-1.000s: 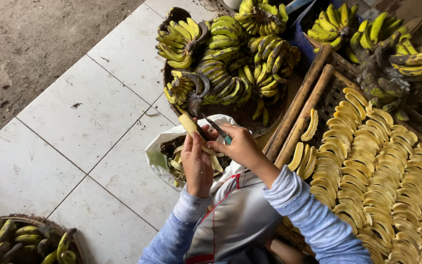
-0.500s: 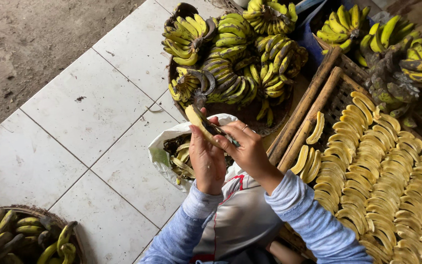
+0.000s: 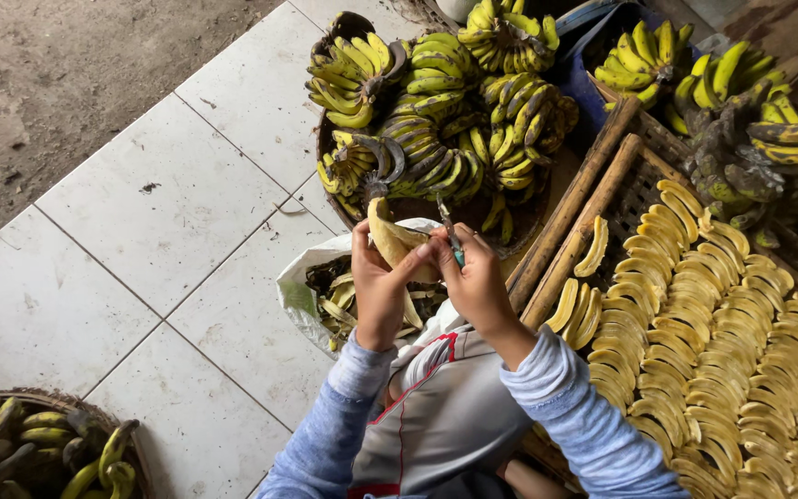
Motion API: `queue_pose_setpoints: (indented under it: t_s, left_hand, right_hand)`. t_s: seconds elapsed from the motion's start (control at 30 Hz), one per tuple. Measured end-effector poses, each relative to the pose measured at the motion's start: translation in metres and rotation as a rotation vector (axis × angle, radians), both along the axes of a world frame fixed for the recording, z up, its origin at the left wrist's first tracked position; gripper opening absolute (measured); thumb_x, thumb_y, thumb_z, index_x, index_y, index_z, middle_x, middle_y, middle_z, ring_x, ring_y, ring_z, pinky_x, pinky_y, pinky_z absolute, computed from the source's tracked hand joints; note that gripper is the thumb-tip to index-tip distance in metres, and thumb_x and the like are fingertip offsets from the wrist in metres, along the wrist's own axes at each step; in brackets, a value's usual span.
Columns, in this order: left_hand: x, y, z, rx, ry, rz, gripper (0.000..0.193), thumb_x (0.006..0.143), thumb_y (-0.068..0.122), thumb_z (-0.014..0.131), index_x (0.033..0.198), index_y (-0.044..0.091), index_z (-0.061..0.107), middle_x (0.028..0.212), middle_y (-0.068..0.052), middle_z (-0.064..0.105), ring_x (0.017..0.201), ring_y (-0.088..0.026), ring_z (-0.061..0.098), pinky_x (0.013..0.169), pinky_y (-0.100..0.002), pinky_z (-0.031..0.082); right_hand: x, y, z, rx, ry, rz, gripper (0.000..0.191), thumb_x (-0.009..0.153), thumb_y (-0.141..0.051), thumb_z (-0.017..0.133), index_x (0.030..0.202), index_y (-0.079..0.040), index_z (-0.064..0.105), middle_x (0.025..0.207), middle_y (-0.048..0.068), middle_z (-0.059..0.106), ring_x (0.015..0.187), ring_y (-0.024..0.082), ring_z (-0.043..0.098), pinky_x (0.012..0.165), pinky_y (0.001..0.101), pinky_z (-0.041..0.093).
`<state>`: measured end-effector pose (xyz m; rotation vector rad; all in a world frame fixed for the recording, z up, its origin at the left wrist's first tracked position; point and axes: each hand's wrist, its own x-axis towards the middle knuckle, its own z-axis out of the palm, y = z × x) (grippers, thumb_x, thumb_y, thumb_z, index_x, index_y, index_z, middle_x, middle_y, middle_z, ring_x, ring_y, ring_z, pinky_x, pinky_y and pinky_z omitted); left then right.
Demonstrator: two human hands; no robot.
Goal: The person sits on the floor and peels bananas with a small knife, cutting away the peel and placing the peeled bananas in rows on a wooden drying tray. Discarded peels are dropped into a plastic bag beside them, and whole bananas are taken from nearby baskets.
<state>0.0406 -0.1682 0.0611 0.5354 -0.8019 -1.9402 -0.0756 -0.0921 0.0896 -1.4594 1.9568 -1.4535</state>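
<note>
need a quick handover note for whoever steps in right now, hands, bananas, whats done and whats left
Left hand: holds a peeled banana, upright over the white bag.
Right hand: grips a small knife beside the banana.
White bag on the tiled floor holds peels.
Done: many peeled bananas laid in rows on the bamboo rack to the right.
Left: unpeeled bunches fill the basket ahead, more in the basket at lower left.

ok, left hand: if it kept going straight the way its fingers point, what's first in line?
The left hand holds a peeled banana pointing up-frame. Straight on, it would likely meet the green-yellow banana bunches in the basket first, though depth is unclear from overhead.
</note>
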Motion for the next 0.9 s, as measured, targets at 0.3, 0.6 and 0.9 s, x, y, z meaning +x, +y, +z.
queue_pose_setpoints:
  t_s: [0.3,0.6,0.9]
  left_hand:
    - [0.027,-0.024,-0.033,-0.180,0.028,-0.158,0.066,0.097,-0.008,0.068,0.157,0.000,0.042,0.127,-0.011,0.064,0.122,-0.018,0.063,0.109,-0.033,0.052]
    - [0.037,-0.042,-0.046,0.083,0.312,-0.186,0.082,0.101,-0.003,0.058,0.165,0.025,0.014,0.139,-0.015,0.055,0.121,-0.026,0.063,0.105,-0.047,0.056]
    - [0.065,-0.053,-0.031,-0.186,0.082,0.283,0.048,0.112,0.039,0.043,0.154,0.025,0.026,0.129,-0.017,0.058,0.083,-0.024,0.072,0.061,-0.036,0.065]
  right_hand:
    - [-0.013,0.002,-0.018,0.032,-0.382,0.013,0.027,0.107,-0.025,0.061,0.114,0.001,0.067,0.096,-0.003,0.070,0.085,0.002,0.059,0.076,0.0203,0.051]
    - [-0.016,0.014,-0.005,0.026,-0.736,-0.048,0.031,0.101,-0.034,0.065,0.110,-0.005,0.068,0.073,-0.005,0.059,0.054,0.002,0.046,0.046,0.0217,0.034]
    - [0.004,0.002,0.010,0.089,0.315,0.312,0.035,0.099,-0.033,0.072,0.126,-0.011,0.067,0.090,0.011,0.067,0.071,0.022,0.068,0.059,0.0319,0.052]
